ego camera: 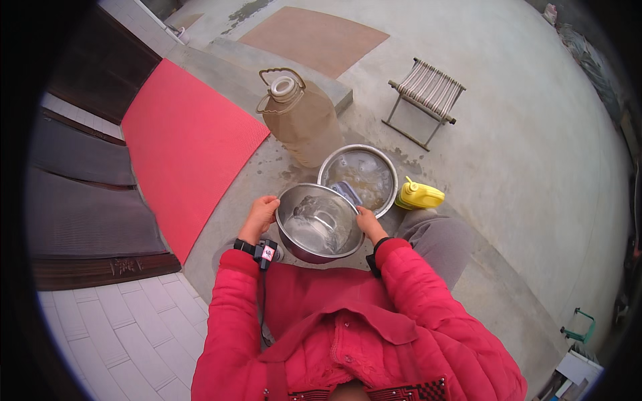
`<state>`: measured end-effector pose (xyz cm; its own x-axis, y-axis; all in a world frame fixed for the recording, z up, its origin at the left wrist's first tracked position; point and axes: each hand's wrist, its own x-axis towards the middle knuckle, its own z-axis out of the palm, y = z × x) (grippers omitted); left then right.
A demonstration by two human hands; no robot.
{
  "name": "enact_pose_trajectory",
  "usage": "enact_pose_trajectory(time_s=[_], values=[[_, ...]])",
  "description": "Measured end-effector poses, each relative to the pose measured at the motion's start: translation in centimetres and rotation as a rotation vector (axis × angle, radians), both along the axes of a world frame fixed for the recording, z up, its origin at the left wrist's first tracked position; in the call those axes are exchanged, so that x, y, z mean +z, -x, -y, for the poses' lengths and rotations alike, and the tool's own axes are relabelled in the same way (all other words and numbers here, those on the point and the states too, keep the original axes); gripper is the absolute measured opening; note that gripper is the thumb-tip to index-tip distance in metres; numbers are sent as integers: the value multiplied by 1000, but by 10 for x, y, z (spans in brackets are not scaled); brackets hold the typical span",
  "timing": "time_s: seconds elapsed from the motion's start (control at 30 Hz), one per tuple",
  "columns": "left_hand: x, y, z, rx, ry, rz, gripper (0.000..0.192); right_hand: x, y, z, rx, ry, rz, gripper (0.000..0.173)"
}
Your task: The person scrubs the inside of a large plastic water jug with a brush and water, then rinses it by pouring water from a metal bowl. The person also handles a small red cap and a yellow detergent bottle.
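Note:
Both of my hands hold a stainless steel basin [321, 225] by its rim, tilted, with clear water in it. My left hand [261, 214] grips the rim at the left, and my right hand [369, 222] grips it at the right. Just beyond, partly behind this basin, stands a second metal basin [392, 176] of cloudy, sudsy water. In it, at the near left side, lies a bluish plastic object [346, 192], too unclear to name. A yellow bottle with a pump top [420, 195] stands to the right of the second basin.
A large brownish plastic jug [308, 120] with a handle stands behind the basins. A folding stool [429, 95] is at the back right. The red mat [185, 145] covers the floor at left, beside a dark door. A low concrete step [301, 75] lies beyond the jug.

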<state>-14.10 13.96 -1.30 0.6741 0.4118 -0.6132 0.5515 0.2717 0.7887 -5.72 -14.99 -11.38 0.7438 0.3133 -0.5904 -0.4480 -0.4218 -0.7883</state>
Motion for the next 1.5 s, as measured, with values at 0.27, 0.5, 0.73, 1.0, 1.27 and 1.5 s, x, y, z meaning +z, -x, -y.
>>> enact_pose_trajectory(time_s=[0.27, 0.5, 0.73, 1.0, 1.27, 1.5], values=[[-43, -58, -13, -73, 80, -89, 24, -54, -14, -7, -3, 35, -284, 43], [-41, -114, 7, -51, 109, -26, 27, -113, -15, -12, -94, -45, -342, 40], [-25, -148, 42, -78, 100, -2, 24, -115, -5, -16, -11, -79, -459, 39], [-36, -102, 12, -39, 90, -46, 26, -99, -4, -19, 385, 176, -92, 42], [-91, 26, -88, -17, -301, -365, 39, -61, -12, -76, 343, 164, 98, 49], [-186, 69, -118, -22, -593, -375, 28, -64, -22, -133, 501, 241, 163, 53]])
